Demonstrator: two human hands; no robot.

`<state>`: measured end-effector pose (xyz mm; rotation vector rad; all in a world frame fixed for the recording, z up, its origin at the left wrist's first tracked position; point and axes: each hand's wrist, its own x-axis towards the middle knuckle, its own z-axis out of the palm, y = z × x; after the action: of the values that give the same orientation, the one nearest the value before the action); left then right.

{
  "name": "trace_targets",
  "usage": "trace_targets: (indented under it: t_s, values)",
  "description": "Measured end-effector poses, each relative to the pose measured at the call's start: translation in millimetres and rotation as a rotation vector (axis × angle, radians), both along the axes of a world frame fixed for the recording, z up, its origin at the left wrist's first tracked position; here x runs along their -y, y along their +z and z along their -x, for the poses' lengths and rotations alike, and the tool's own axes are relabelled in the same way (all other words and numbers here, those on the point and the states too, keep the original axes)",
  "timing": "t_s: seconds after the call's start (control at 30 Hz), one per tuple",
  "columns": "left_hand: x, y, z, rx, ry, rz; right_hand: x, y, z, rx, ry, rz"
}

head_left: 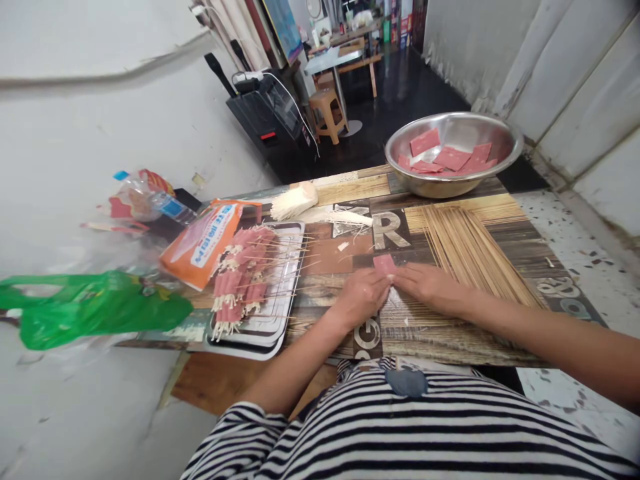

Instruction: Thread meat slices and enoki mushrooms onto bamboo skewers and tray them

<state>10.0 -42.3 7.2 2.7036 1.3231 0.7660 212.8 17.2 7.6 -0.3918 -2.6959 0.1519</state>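
On the patterned table top, a pink slice of meat point(384, 264) lies flat between my hands. My left hand point(364, 293) has its fingers closed at the slice's near edge, from the left. From the right, my right hand point(429, 287) pinches the same edge, where a small pale bit shows between the fingertips. Just beyond lie a loose bunch of enoki mushrooms point(353, 217) and a thicker enoki clump point(295, 201). To the left, a metal tray point(280, 320) holds several skewered meat rolls point(240, 273) with enoki ends sticking out.
A steel bowl point(453, 185) with meat slices stands at the far right edge. Many bamboo skewers point(475, 253) lie right of my hands. An orange-and-white package point(203, 243) and a green plastic bag point(100, 310) are at the left. Beyond are a stool point(327, 113) and a small table point(330, 61).
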Motion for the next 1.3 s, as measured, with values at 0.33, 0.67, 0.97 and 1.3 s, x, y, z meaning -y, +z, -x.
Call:
trace_targets:
  t_s: [0.33,0.67,0.97,1.3]
  values:
    - [-4.2,-6.2,-0.6,0.247,0.163,0.125,-10.7,6.7,9.8,-0.13,-0.19,0.416]
    - [-13.8,11.2,-3.8,0.371,0.241,0.452,-40.3,21.9,14.4,0.115,-0.218,0.688]
    - [-28.1,21.7,-0.7,0.291,0.26,0.636,-8.1,8.1,9.8,-0.101,-0.138,0.097]
    - [-25.2,22.9,3.6,0.204,0.282,0.643,0.7,-4.0,12.2,-0.002,-0.005,-0.34]
